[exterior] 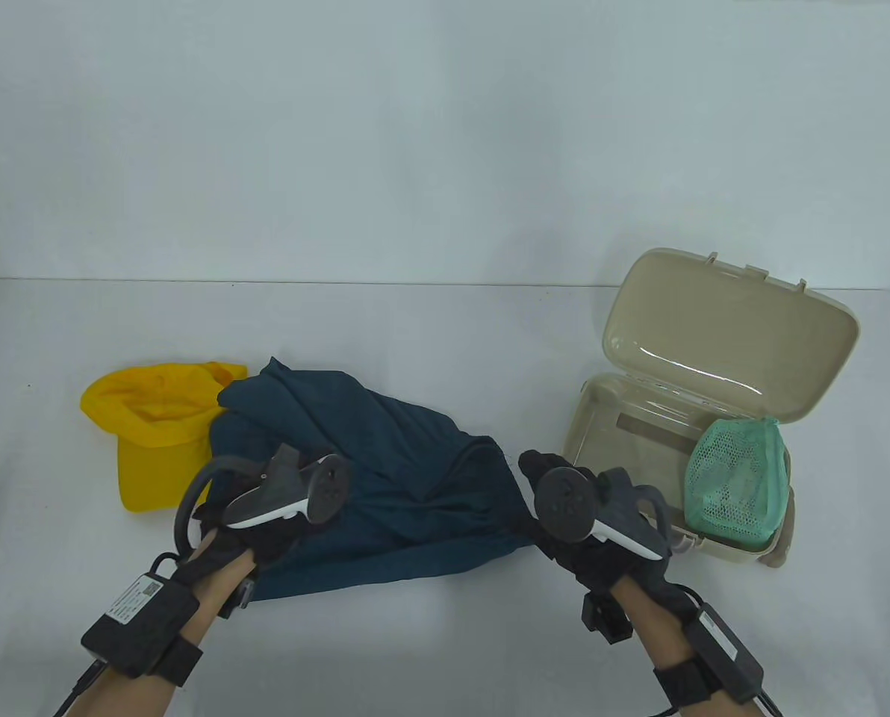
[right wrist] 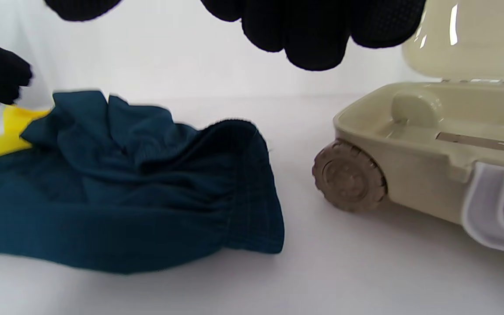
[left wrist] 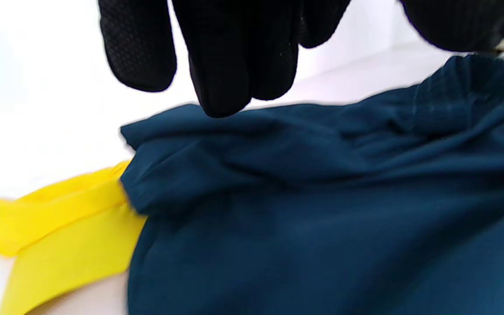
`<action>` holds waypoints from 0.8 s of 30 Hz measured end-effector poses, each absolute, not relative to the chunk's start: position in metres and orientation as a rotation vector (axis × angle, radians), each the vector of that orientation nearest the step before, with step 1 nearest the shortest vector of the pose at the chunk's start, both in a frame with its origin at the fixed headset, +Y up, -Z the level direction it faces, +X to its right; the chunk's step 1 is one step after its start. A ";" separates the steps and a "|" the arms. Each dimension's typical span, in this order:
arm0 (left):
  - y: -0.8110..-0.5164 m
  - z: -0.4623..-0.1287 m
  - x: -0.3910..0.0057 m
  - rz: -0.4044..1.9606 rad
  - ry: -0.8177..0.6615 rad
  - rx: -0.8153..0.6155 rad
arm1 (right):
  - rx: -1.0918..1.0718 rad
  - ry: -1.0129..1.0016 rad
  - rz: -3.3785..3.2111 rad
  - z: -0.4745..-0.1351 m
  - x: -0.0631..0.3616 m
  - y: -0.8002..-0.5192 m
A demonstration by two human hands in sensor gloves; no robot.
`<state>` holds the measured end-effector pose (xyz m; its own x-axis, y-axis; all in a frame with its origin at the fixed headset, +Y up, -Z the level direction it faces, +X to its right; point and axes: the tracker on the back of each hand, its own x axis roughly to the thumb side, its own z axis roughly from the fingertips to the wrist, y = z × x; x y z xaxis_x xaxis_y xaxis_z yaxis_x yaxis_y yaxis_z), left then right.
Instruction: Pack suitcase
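Your left hand point(exterior: 266, 515) and right hand point(exterior: 587, 523) hover loose-fingered, holding nothing, over the blue garment point(exterior: 385, 478) near the tabletop's front edge; fold it next, then load the open suitcase point(exterior: 721, 351).

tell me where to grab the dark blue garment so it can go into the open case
Probably grip the gathered, ribbed waistband edge of the dark blue garment, at its right end nearest the suitcase, coming from above with the right hand, which hovers there. That bunched hem stands up off the table, giving fingers something to pinch; the left hand could take the opposite end.
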<state>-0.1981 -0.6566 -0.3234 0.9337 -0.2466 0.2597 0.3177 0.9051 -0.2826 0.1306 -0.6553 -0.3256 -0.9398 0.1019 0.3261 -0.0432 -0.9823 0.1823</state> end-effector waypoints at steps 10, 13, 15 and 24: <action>-0.706 -0.303 -0.232 -0.421 -0.248 -0.568 | 0.605 0.546 3.211 -0.335 0.106 -0.714; -0.728 -0.297 -0.235 -0.489 -0.254 -0.631 | 0.611 0.558 3.291 -0.334 0.105 -0.726; -0.739 -0.294 -0.236 -0.522 -0.252 -0.643 | 0.625 0.562 3.346 -0.333 0.105 -0.733; -0.746 -0.293 -0.242 -0.549 -0.192 -0.475 | 0.580 0.481 3.487 -0.336 0.115 -0.750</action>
<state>-0.2423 -0.7462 -0.2926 0.8387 -0.4551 0.2991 0.5422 0.7490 -0.3809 0.1147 -0.7503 -0.3357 -0.8601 -0.3622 0.3593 0.4459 -0.8759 0.1845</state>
